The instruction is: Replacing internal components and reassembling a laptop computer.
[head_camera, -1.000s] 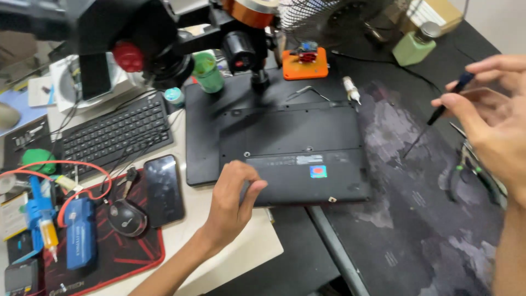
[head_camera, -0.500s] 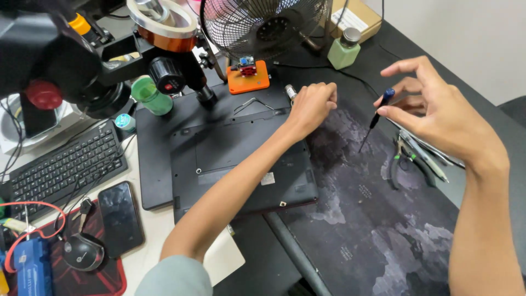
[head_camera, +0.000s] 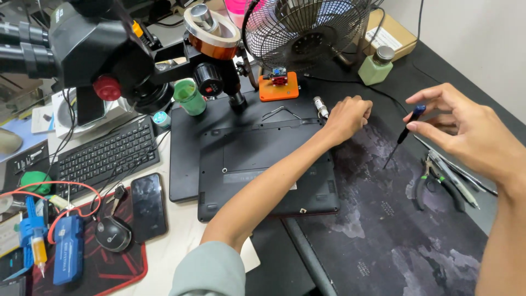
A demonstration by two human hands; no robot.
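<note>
Screwdriver (head_camera: 404, 133) pinched upright-tilted in right hand (head_camera: 466, 134), tip down over the dark mat (head_camera: 394, 230); left hand (head_camera: 346, 116), loosely curled and empty, rests at the upturned laptop (head_camera: 263, 164)'s far corner, nearer it.

Electronics repair workshop: bench microscope (head_camera: 109, 49), pliers (head_camera: 433, 181), upturned laptop (head_camera: 263, 164), work mat (head_camera: 394, 230).

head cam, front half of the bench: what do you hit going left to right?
blue tool → computer mouse → phone → upturned laptop → left hand → screwdriver in the right hand; the pliers lie below that hand.
</note>
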